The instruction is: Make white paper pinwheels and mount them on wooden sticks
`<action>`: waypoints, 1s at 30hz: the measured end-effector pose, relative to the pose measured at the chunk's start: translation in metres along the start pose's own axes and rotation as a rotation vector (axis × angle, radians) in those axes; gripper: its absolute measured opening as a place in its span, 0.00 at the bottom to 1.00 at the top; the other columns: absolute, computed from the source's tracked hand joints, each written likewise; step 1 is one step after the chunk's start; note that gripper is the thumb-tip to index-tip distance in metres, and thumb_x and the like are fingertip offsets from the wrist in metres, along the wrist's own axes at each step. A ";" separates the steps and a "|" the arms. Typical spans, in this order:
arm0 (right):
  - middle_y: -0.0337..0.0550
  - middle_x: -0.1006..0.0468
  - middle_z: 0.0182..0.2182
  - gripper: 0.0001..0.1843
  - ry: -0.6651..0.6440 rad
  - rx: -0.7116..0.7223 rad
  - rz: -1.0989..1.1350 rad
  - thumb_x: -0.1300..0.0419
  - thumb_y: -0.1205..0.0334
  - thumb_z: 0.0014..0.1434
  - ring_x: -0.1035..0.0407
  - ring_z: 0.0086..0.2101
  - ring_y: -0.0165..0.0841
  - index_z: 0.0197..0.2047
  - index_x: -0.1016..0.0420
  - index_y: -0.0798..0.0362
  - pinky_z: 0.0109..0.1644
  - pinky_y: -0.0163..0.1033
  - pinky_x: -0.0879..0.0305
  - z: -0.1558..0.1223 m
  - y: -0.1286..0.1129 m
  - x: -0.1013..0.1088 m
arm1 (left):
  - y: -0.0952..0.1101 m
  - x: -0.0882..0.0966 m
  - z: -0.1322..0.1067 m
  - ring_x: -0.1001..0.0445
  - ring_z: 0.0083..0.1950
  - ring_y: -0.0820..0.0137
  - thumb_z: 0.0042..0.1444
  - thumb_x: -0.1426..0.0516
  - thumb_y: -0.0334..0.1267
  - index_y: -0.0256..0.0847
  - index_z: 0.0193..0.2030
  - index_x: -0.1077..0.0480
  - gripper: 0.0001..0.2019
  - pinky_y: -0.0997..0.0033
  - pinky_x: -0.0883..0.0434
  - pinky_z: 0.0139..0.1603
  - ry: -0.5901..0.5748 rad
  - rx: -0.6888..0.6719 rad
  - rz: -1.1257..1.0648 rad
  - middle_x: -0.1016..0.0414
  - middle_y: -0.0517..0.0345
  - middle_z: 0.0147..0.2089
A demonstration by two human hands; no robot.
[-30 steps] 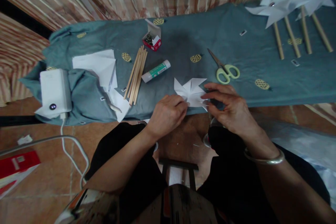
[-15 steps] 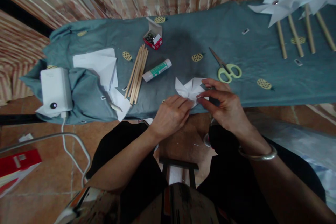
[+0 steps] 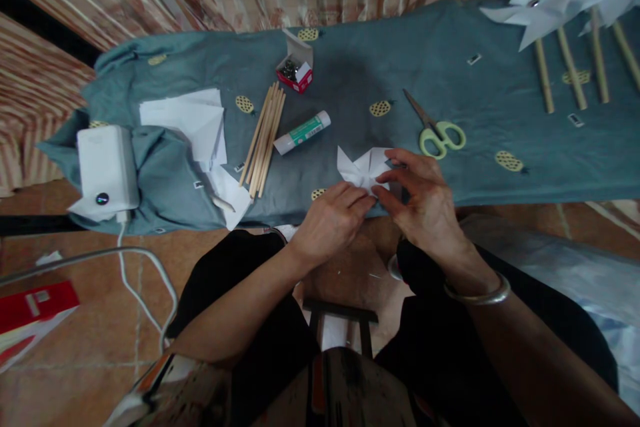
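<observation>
A white paper pinwheel (image 3: 364,168) with folded-in blades lies at the front edge of the cloth-covered surface, between my hands. My left hand (image 3: 330,219) is closed on its near edge, the fingertips hidden against the paper. From the right, my right hand (image 3: 423,197) pinches its right side, thumb and index finger close to the centre. Just beyond lies a glue stick (image 3: 303,133) with a green label. Green-handled scissors (image 3: 434,131) rest to the right of the paper, blades pointing away.
Wooden sticks (image 3: 265,140) lie left of the glue stick, below an open red box (image 3: 296,73) of small metal pieces. Paper sheets (image 3: 187,123) and a white power bank (image 3: 107,170) with a cable sit farther left. Finished pinwheels (image 3: 540,10) on sticks lie at the far right.
My right hand has drawn slightly inward, its thumb and index finger nearer my left hand over the pinwheel. The whole view has shifted a little; other things stay in place.
</observation>
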State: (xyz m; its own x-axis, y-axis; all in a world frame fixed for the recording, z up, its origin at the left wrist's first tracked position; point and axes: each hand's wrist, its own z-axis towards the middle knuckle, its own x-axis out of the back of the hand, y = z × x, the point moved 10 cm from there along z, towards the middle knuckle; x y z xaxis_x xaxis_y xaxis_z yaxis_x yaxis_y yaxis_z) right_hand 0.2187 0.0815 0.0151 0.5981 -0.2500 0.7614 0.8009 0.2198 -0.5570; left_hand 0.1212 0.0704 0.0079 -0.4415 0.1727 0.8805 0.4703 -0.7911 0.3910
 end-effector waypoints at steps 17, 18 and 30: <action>0.48 0.26 0.52 0.05 -0.036 -0.012 0.020 0.42 0.65 0.60 0.33 0.52 0.45 0.34 0.26 0.48 0.56 0.57 0.34 -0.001 -0.001 -0.003 | -0.008 0.000 -0.002 0.27 0.46 0.67 0.63 0.48 0.30 0.35 0.45 0.27 0.09 0.65 0.26 0.46 0.065 0.065 -0.096 0.24 0.50 0.43; 0.47 0.27 0.52 0.05 -0.042 -0.016 0.017 0.43 0.65 0.61 0.33 0.52 0.45 0.34 0.26 0.47 0.56 0.58 0.34 -0.001 -0.001 -0.004 | -0.008 0.001 -0.002 0.27 0.46 0.67 0.63 0.48 0.30 0.35 0.45 0.27 0.09 0.65 0.26 0.46 0.074 0.064 -0.095 0.24 0.50 0.43; 0.40 0.28 0.51 0.06 -0.037 -0.029 0.050 0.43 0.63 0.61 0.33 0.53 0.42 0.36 0.25 0.43 0.57 0.55 0.34 -0.002 0.003 -0.006 | -0.008 -0.001 -0.003 0.26 0.46 0.66 0.63 0.48 0.31 0.34 0.45 0.27 0.09 0.64 0.26 0.46 0.075 0.073 -0.079 0.24 0.49 0.43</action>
State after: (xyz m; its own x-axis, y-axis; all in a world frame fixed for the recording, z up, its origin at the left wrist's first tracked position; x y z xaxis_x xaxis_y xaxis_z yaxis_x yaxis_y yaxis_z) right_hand 0.2181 0.0814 0.0079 0.6361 -0.2039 0.7441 0.7711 0.2036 -0.6033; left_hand 0.1153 0.0752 0.0034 -0.5341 0.1861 0.8247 0.4849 -0.7316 0.4791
